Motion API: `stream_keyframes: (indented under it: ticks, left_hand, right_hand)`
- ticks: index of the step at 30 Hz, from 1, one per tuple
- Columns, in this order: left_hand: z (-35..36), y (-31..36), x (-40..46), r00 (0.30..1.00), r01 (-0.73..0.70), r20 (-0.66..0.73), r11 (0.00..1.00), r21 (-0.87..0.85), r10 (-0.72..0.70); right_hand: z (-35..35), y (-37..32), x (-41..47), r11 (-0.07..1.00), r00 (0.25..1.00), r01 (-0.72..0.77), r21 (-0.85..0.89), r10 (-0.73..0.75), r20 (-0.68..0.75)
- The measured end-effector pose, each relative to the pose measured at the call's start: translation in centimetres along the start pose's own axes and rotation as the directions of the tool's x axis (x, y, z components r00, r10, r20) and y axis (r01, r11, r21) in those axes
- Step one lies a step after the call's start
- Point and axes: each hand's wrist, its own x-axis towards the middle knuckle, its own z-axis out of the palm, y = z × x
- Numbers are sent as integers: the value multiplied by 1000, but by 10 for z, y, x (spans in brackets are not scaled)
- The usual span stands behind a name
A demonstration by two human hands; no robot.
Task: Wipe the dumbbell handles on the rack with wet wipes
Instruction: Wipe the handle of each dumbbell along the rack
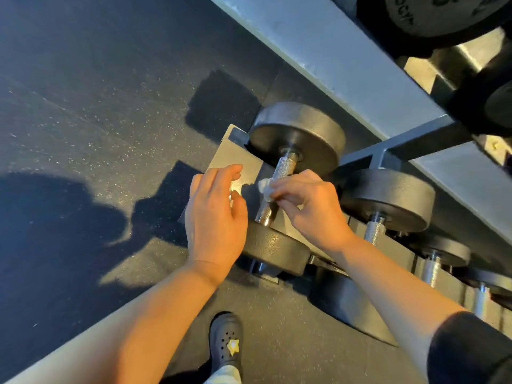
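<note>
Wiping of a dumbbell handle, seen from the head camera. The right hand [307,206] pinches a crumpled white wipe [266,189] between thumb and curled fingers [288,189] and presses it against the knurled steel handle [282,169] of the leftmost dumbbell, about midway along the bar. This dumbbell lies on the lowest tier of the rack [393,151], its far plate [297,134] above the hands and its near plate [277,249] below them. The left hand [214,217] hovers just left of the handle, fingers relaxed and slightly spread, holding nothing; its heel lies over the left edge of the near plate, though contact cannot be judged. A second dumbbell [388,200] sits just right of the first, with further handles [429,268] receding to the right. A grey rack beam [318,42] crosses the upper right, with larger weights [443,15] above it. Dark speckled floor [97,106] fills the left side, marked by sunlight and shadow. A dark clog [225,339] with a yellow star charm stands near the bottom edge.
</note>
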Motion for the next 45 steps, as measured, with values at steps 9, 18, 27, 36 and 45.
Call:
stream_keyframes:
  ticks: [9, 18, 27, 36, 45]
  left_hand:
    - [-5, 31, -13, 993, -81, -78, 995, 65, 86]
    - [77, 85, -93, 947, -301, 56, 936, -182, 315]
    - [129, 90, -127, 975, -107, 184, 991, -84, 121]
    - [151, 107, -128, 991, -26, 127, 1000, -12, 27]
    - [163, 117, -133, 996, 74, 55, 995, 61, -77]
  right_hand:
    - [-13, 5, -38, 803, 926, -376, 462, 306, 221]
    - [-80, 86, -90, 968, 966, -250, -26, 247, -74]
    - [-83, 126, -111, 914, 981, -10, -405, 87, 172]
    - [-68, 125, -125, 898, 918, 149, -414, 29, 395]
    - [-77, 130, -136, 992, 880, -5, -130, 66, 470]
